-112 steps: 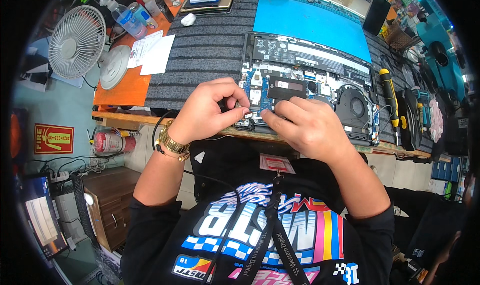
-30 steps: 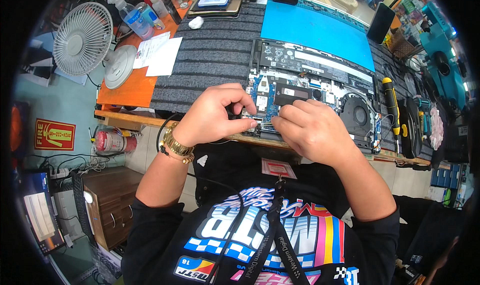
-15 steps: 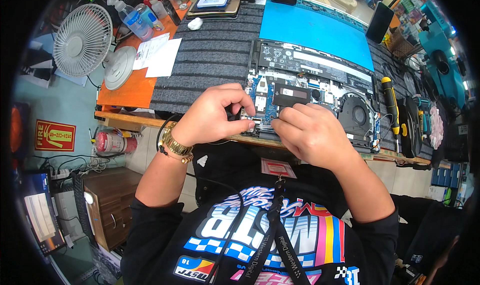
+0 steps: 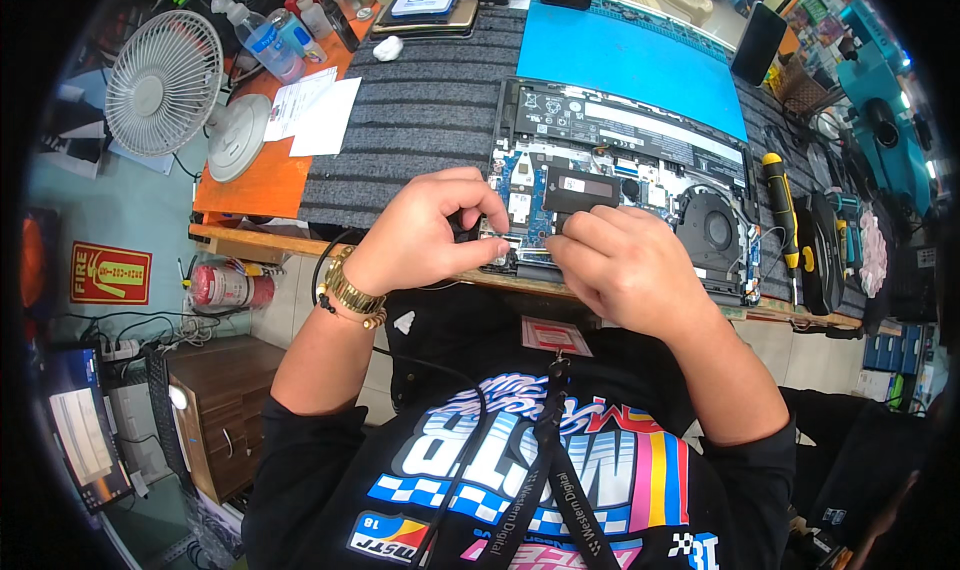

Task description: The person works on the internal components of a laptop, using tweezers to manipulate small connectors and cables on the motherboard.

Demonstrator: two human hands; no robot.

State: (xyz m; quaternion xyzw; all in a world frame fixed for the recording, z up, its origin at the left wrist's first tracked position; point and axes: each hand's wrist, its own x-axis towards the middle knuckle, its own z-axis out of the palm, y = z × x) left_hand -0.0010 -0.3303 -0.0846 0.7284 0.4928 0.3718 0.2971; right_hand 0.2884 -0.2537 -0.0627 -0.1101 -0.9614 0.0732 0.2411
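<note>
An opened laptop base lies at the table's near edge, with its black battery, blue circuit board and round fan exposed. My left hand rests at its near left corner. The thumb and index finger are apart, with the tips on or just over the board. From the closed fingertips of my right hand, a thin shiny tool points left towards my left thumb. Most of that tool is hidden in the fingers, so its exact kind is unclear.
A blue mat lies beyond the laptop on the grey striped cloth. To the right is a yellow-and-black screwdriver. Papers, a white fan and a spray bottle stand or lie at the left.
My right hand has shifted very slightly, and the thin tool's tip sits a little differently near my left thumb. My left hand stays almost still.
</note>
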